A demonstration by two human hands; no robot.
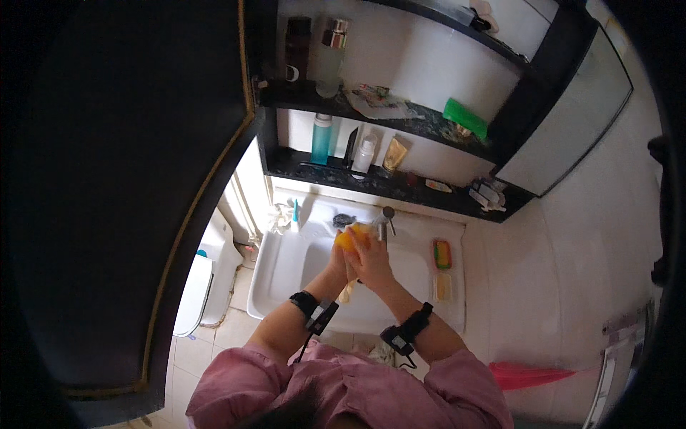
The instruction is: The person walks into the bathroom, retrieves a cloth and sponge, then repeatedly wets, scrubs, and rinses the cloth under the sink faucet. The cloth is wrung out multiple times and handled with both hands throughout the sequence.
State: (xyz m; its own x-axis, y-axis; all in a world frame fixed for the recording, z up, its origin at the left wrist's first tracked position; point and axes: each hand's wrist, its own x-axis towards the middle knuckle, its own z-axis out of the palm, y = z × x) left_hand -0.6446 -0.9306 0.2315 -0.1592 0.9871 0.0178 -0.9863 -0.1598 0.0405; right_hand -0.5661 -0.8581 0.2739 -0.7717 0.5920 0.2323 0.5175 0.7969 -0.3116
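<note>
Both hands are together over the white washbasin (278, 273), just in front of the faucet (383, 217). Between them is a soft-looking yellow-orange object (345, 241), perhaps a sponge or cloth; a whitish part shows at its top. My left hand (337, 263) holds it from the left, largely hidden behind the other hand. My right hand (370, 263) lies over its right side with fingers spread across it. Under the wrists, a pale yellow elongated object (347, 293) rests in the basin, partly covered.
Two small soap boxes, one red-green (442, 254) and one pale (443, 288), sit on the basin's right ledge. A dark clump (343, 220) and a teal-and-white tube (295, 215) lie at the back. Black shelves (332, 176) with bottles overhang behind. A dark door panel (118, 187) borders the left.
</note>
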